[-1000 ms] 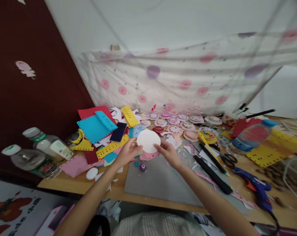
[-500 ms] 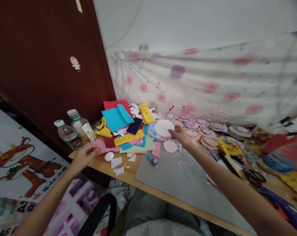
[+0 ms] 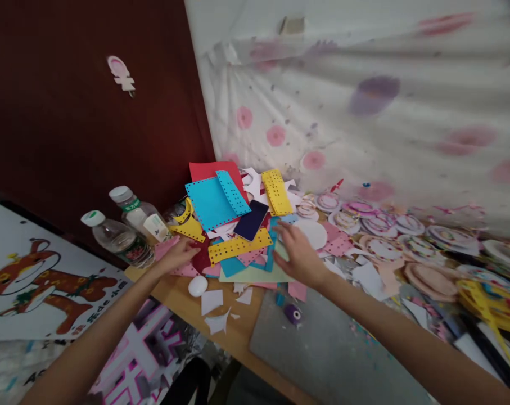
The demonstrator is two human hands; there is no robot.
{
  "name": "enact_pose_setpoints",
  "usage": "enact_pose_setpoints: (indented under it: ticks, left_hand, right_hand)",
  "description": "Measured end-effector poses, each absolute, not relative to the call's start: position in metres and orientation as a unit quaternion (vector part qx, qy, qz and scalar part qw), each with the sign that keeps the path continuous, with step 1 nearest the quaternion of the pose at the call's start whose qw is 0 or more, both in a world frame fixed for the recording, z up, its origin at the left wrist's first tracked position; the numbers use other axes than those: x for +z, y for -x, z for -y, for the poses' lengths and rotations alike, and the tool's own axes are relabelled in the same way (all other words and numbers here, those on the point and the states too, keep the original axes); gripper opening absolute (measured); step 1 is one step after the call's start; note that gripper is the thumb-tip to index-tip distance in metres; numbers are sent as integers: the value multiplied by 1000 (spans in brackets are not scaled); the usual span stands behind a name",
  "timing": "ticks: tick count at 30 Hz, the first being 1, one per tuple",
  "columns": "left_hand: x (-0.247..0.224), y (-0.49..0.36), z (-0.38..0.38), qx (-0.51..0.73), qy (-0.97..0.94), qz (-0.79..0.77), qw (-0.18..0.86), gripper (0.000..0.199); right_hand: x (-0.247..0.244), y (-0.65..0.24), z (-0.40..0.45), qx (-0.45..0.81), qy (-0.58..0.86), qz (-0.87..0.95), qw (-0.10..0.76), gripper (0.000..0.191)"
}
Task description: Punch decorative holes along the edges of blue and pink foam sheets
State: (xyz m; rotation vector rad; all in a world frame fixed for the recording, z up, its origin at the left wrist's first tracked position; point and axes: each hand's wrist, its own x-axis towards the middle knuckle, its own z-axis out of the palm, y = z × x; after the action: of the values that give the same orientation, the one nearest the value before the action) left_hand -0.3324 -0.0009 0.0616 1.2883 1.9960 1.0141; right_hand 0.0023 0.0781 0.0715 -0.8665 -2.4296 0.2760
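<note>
The right hand's (image 3: 303, 260) fingers are loosely spread and apparently empty beside the white disc (image 3: 314, 234) on the worktop (image 3: 238, 332), while the left hand's (image 3: 175, 257) are half-curled at the dark red sheet (image 3: 202, 256), grip unclear, so light touches at loose edges should keep the phone (image 3: 251, 220) from sliding.

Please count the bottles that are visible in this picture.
2. One bottle is at the table's left end, nearest the giraffe poster; the other is just behind it, nearer the door. More could be hidden behind them.
</note>
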Motion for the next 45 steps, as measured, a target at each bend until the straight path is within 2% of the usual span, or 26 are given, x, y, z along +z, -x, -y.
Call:
enact_pose_setpoints:
  ticks: [2,4,7,9,12,16,18,21,26,28,31,37,42,45]
  left_hand:
    - [66,332,-3,369,-467,-735,325,30]
    - [72,329,-6,370,-463,-715,370,34]
    - [86,320,-11,388,-471,-685,398,39]
    - [98,312,-10,405,-479,-672,394,40]
    - [117,302,-3,431,-501,-651,373,35]
    - [132,301,16,429,-537,-651,323,29]
    - [130,307,24,420,-542,-665,297,27]
    - [113,317,31,419,-528,-679,290,28]
    - [79,322,30,454,-453,-672,372,34]
    - [75,318,26,462,-446,-670,373,34]
    - [80,311,21,471,-466,-668,339,31]
    - [94,296,5,485,-517,-641,294,23]
    - [91,265,-17,429,-580,-622,304,22]
    - [86,241,-40,392,-637,-594,296,20]
  right_hand:
    - [70,25,-68,115,244,943,194,53]
    - [64,53,-60,113,202,962,143,65]
    - [50,90,-54,77,173,977,100,88]
    - [41,108,-53,46,175,980,83,93]
    - [35,121,-54,32,178,981,73,79]
    - [44,119,-59,49,159,984,64,29]
    - [52,115,-66,54,174,982,59,18]
    - [65,111,-82,55,224,971,54,20]
    - [76,111,-109,57,300,951,37,21]
    - [79,111,-112,62,306,949,30,24]
    - [82,107,-105,79,280,957,16,27]
    - [87,79,-73,142,123,982,-17,19]
    - [102,10,-40,164,75,982,54,26]
    - [113,-47,-13,168,109,972,121,29]
